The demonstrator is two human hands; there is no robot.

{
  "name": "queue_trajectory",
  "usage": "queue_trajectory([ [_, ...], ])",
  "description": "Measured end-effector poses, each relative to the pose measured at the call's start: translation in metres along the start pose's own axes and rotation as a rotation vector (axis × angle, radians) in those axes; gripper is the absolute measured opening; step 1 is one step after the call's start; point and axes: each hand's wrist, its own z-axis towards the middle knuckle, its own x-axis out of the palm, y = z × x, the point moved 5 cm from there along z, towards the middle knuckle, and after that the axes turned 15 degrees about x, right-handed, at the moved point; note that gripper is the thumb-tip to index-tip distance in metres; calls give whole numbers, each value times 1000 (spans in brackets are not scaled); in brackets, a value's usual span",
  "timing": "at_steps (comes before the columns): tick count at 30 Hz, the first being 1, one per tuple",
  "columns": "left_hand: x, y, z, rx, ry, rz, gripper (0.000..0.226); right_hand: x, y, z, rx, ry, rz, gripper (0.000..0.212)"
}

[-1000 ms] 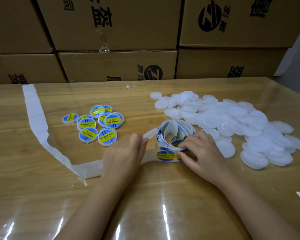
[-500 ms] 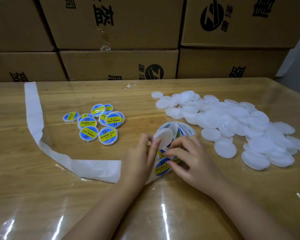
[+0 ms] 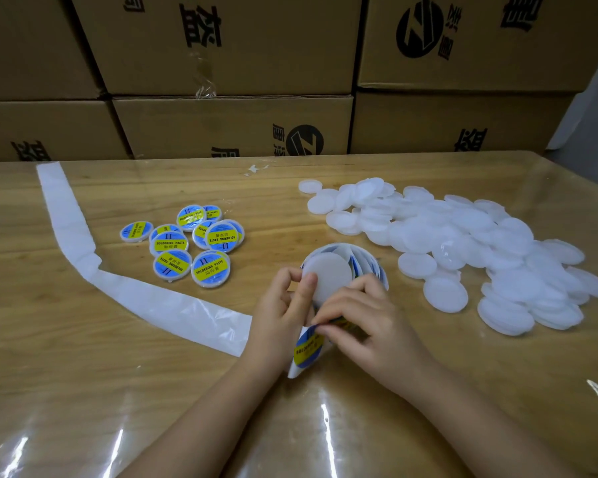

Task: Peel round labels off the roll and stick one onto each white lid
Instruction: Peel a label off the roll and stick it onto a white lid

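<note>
Near the middle of the wooden table [image 3: 428, 391], the left hand [image 3: 283, 315] pinches a plain white round plastic lid [image 3: 328, 281] in front of the label roll [image 3: 365, 263]. The right hand [image 3: 370, 329] pinches the edge of a blue-yellow round label [image 3: 308, 350] reading "SOLDERING PASTE", as on the finished lids [image 3: 187, 243] at left.

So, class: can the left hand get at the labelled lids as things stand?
Probably yes: the labelled lids lie close by the left hand with bare table between, though it holds a blank lid.
</note>
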Motion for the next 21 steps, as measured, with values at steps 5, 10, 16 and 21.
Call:
queue_trajectory([
  [5,-1,3,-1,-19,4,18,23,-1,9,-3,-118,-10,-88,16],
  [10,-4,7,-1,-28,-17,129,27,4,17,-6,-254,7,-173,13],
  [16,-14,8,1,-79,-91,168,23,-3,8,-5,-182,-75,-79,12],
  [21,-22,12,1,-124,-180,181,22,-27,-2,1,-71,-240,105,11],
])
